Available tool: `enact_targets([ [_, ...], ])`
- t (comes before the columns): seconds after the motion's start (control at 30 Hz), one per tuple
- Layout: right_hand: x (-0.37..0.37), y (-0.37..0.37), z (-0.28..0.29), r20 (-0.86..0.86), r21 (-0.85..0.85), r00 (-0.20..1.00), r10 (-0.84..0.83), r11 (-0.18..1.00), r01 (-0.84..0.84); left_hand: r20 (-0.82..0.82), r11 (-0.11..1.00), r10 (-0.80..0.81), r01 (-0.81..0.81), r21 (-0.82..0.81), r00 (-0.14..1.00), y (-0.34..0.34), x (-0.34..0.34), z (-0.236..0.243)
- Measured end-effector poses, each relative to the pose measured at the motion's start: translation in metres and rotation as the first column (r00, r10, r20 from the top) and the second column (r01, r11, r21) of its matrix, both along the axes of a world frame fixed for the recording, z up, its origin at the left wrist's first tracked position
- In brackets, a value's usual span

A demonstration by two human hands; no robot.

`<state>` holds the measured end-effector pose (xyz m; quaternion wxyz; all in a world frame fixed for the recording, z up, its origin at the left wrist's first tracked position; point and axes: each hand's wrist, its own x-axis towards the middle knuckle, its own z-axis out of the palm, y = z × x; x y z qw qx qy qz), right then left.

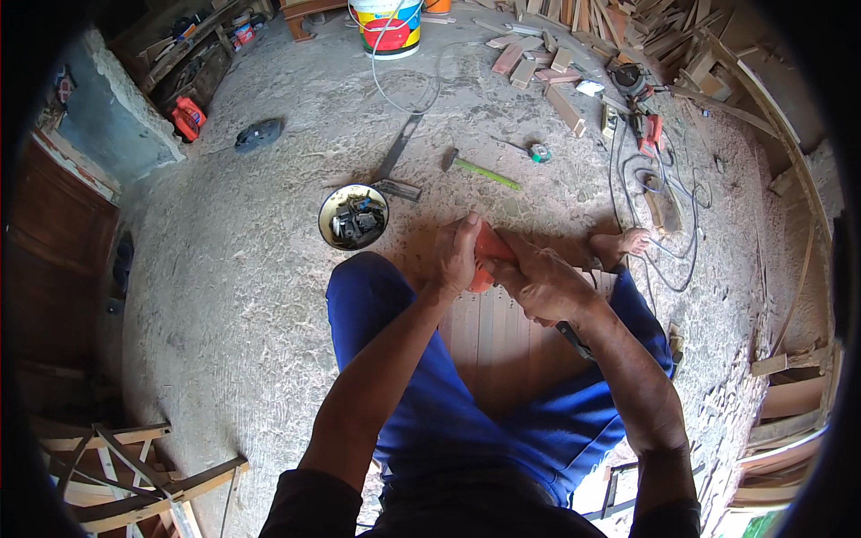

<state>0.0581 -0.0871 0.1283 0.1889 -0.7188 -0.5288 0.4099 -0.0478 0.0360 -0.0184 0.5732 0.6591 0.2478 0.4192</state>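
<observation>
Between my legs lies a wooden panel (pixel 484 336) made of side-by-side strips. Both hands are wrapped round an orange-red hand power tool (pixel 493 244) at the panel's far end. My left hand (pixel 457 254) grips its far left part, thumb up. Behind it, my right hand (pixel 549 285) is closed round the tool's right side. Much of the tool is hidden by my fingers, so its exact kind does not show. A black piece (pixel 574 341) sticks out below my right wrist. My bare foot (pixel 621 245) rests beyond the panel's right side.
Ahead lie a bowl (pixel 328 211) of small tools, a square (pixel 399 151), a green-handled hammer (pixel 484 174) and a tape measure (pixel 539 152). Cables (pixel 628 193) and a red tool (pixel 650 134) lie right, near wood offcuts (pixel 563 109). A bucket (pixel 390 31) stands far off.
</observation>
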Motion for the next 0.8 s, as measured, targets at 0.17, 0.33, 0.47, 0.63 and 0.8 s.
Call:
enact_targets([
  [0.17,-0.002,0.000,-0.004,0.023,0.023,0.999,0.026,0.999,-0.026,0.012,1.000,0.024,-0.024,-0.011,1.000,-0.007,-0.003,-0.002],
  [0.33,-0.004,-0.001,-0.005,0.027,0.004,0.999,0.031,1.000,-0.031,0.016,0.968,0.157,-0.157,0.196,0.987,-0.011,-0.001,-0.012],
  [0.47,0.000,-0.004,-0.020,0.023,0.093,0.999,0.032,0.995,-0.034,0.022,0.984,0.119,-0.121,0.133,0.993,-0.014,-0.001,-0.015],
  [0.63,-0.001,-0.004,-0.019,-0.009,0.066,1.000,0.020,0.998,-0.019,0.008,0.991,0.098,-0.098,0.089,0.995,-0.014,-0.002,-0.015],
  [0.8,0.000,-0.005,-0.023,0.002,0.082,1.000,0.024,0.996,-0.024,-0.015,0.999,0.011,-0.011,-0.048,1.000,-0.014,-0.004,-0.011],
])
